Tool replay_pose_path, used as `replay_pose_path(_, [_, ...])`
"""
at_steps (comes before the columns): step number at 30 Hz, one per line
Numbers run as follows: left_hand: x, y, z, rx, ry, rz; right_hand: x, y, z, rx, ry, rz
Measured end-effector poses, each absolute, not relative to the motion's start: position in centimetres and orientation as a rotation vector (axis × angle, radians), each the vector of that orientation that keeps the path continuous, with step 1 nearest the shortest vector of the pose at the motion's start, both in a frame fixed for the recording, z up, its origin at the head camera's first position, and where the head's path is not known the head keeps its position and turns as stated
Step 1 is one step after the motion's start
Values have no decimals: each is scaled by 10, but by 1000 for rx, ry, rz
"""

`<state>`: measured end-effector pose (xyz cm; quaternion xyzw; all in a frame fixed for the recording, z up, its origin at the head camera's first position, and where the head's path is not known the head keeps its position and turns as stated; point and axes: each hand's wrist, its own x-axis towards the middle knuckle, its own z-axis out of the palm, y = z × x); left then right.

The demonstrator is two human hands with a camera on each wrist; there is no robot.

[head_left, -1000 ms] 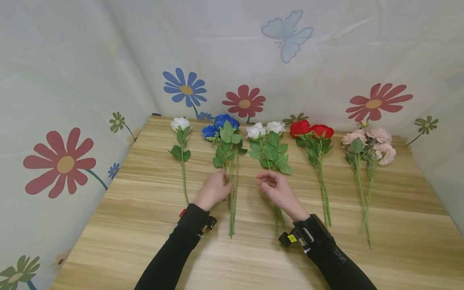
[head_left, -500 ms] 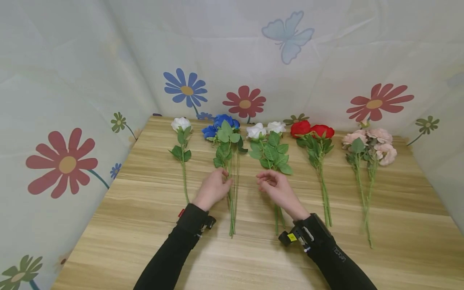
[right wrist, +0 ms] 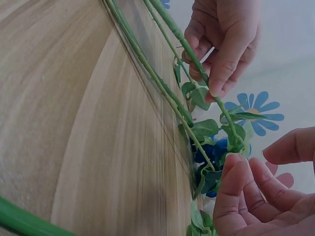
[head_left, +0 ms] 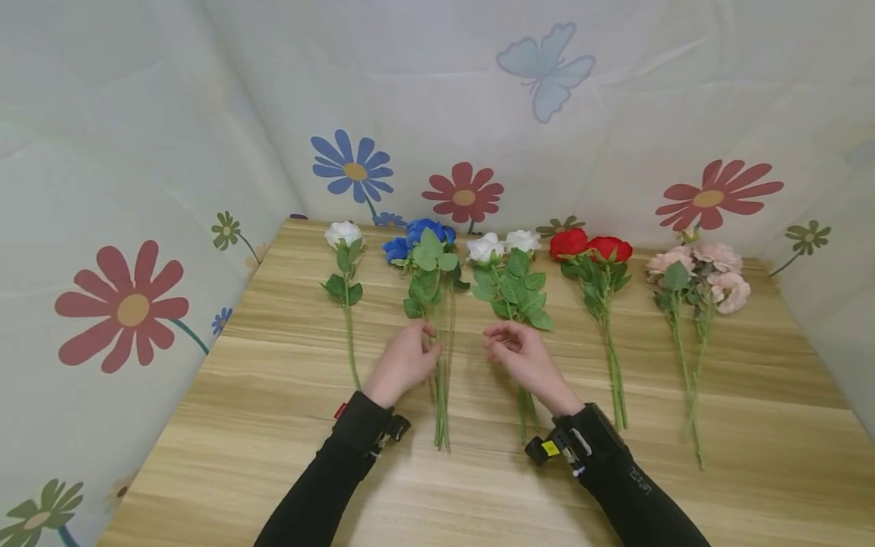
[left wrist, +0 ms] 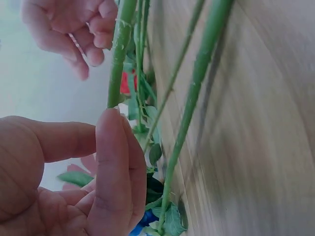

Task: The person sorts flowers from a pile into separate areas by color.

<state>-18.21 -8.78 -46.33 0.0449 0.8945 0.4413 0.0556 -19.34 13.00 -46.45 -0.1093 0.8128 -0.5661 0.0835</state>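
Observation:
My left hand (head_left: 405, 358) pinches one green stem (left wrist: 120, 54) of the blue flowers (head_left: 418, 235) between thumb and fingertips. In the right wrist view that stem (right wrist: 189, 51) is lifted off the wood, while other stems (right wrist: 147, 66) of the bunch lie lower, along the table. My right hand (head_left: 526, 361) hovers over the stems of two white roses (head_left: 485, 248), its fingers loosely curled with nothing between them. Leaves (head_left: 427, 251) partly cover the blue heads.
On the wooden table (head_left: 273, 456) lie a single white rose (head_left: 342, 234) at left, red flowers (head_left: 608, 248) right of centre and pale pink flowers (head_left: 726, 290) at far right. A flower-printed curtain (head_left: 588, 129) stands behind the table's back edge.
The blue bunch's stem ends have spread slightly to the right, and its heads have shifted a little. Left hand stays at the stems; right hand has hardly moved.

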Motion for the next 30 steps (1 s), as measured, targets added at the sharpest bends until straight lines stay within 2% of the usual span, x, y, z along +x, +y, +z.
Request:
replay_pose_path(16, [-181, -93, -468, 87, 2741, 1221, -192, 127, -460, -332, 2438, -1682])
replay_pose_path(30, [-175, -106, -447, 98, 2905, 1174, -193, 114, -453, -327, 2408, -1668])
